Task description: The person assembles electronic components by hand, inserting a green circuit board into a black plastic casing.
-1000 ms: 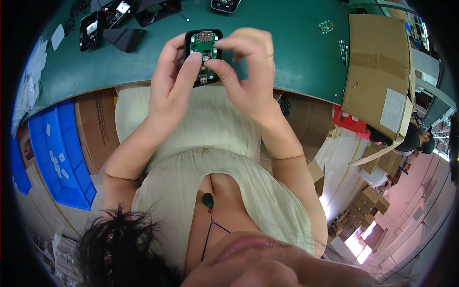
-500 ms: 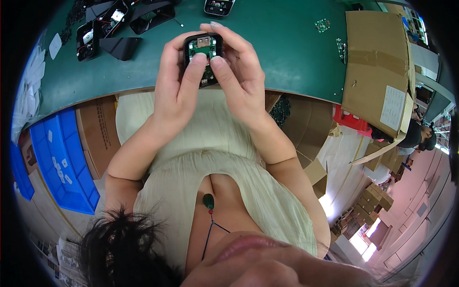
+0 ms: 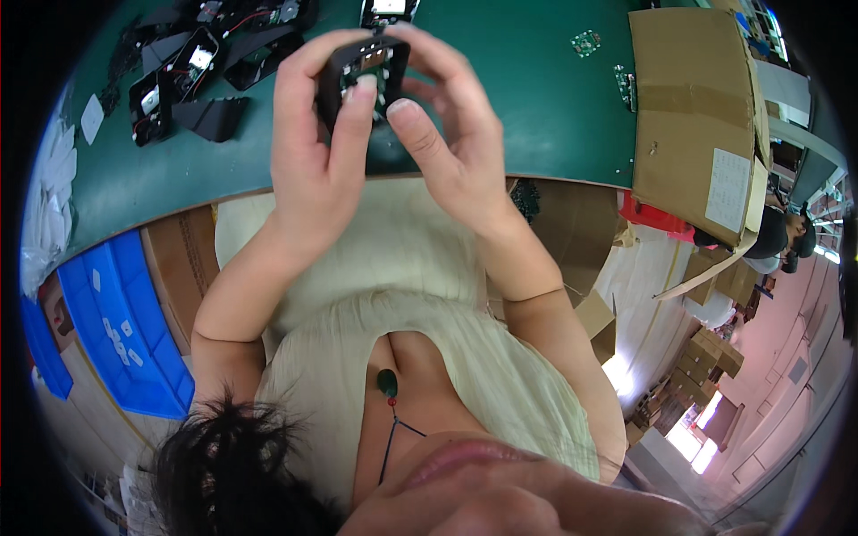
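Observation:
Between my hands, above the near edge of the green table (image 3: 527,134), a small black housing with a green circuit board (image 3: 382,70) set in it is tilted, its open side toward me. My left hand (image 3: 308,134) grips it from the left, thumb pressed on the board. Curled around the far and right side is my right hand (image 3: 469,134); its fingertips rest at the housing's far edge, and its thumb is lifted off. Beyond the hands stands another black housing (image 3: 391,11) with a light part inside.
Several black housings (image 3: 152,103) with wires and black covers (image 3: 212,116) lie at the far left. Loose green boards (image 3: 586,43) are on the right, near a cardboard box (image 3: 684,107). Blue bins (image 3: 125,313) stand below the table at left; another person (image 3: 782,237) is far right.
The housing has moved slightly up and left and tilted more. My right thumb has come off the board, while my left thumb stays on it.

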{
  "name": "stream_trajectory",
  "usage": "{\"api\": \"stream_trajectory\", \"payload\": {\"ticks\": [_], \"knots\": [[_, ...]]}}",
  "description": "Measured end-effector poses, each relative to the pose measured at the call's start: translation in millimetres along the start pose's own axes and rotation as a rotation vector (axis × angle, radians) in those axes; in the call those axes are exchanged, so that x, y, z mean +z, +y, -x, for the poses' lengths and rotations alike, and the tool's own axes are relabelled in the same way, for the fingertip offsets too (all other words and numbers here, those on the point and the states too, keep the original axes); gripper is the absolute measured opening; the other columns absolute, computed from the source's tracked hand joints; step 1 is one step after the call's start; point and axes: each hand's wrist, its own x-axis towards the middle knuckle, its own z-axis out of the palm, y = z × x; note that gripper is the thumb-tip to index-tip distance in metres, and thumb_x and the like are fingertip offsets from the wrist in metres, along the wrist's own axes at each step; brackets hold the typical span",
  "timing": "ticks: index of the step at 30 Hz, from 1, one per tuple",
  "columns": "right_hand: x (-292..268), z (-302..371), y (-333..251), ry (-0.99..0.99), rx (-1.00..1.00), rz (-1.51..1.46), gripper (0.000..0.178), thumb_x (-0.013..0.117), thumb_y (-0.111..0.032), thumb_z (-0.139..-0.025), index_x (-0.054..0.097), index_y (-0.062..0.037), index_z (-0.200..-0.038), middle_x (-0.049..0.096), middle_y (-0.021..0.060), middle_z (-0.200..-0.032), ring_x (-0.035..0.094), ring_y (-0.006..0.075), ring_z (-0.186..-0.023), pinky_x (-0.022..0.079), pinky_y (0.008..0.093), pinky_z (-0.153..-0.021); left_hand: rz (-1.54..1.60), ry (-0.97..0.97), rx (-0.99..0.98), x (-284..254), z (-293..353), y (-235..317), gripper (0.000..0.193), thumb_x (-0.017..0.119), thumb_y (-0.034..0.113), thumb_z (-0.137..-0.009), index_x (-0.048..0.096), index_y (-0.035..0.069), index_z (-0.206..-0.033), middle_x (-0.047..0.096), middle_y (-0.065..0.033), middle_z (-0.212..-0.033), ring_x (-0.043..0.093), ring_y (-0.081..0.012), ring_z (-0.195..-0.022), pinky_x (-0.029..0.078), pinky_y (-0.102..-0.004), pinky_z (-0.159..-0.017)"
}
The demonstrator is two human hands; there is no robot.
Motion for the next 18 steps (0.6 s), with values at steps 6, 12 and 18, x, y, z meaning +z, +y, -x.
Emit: {"api": "stream_trajectory", "payload": {"ticks": [6,12,18], "knots": [[-17,-47,-9,-0.017,0.042,0.164,0.049,0.07,-0.014,-0.071,0.047,-0.0048,-0.114,0.053,0.0127,-0.103,0.058,0.0248,-0.085,0.05,0.0321,-0.069,-0.56,-0.099,0.443,10,-40,-10,0.053,0.058,0.004,-0.078,0.031,-0.003,-0.124,0.041,-0.0174,-0.121,0.039,-0.0304,-0.113,0.031,-0.0371,-0.095],[-47,-149,34,-0.073,0.017,0.36,0.015,0.056,-0.006,-0.082,0.057,-0.0017,-0.096,0.06,0.0046,-0.081,0.056,0.0089,-0.07,0.046,0.0229,-0.062,-0.494,-0.149,0.309,7,-52,-38,0.066,0.056,0.002,-0.076,0.022,-0.004,-0.132,0.024,-0.0254,-0.134,0.025,-0.0385,-0.124,0.021,-0.0422,-0.103],[-102,-249,83,-0.321,-0.622,1.412,0.011,0.056,-0.016,-0.073,0.056,-0.0118,-0.083,0.052,0.0076,-0.072,0.057,0.0259,-0.073,0.045,0.0371,-0.06,-0.468,-0.116,0.282,-4,-51,-36,0.058,0.052,-0.001,-0.075,0.031,-0.002,-0.129,0.03,-0.0224,-0.132,0.033,-0.0365,-0.119,0.026,-0.0424,-0.1]]}}
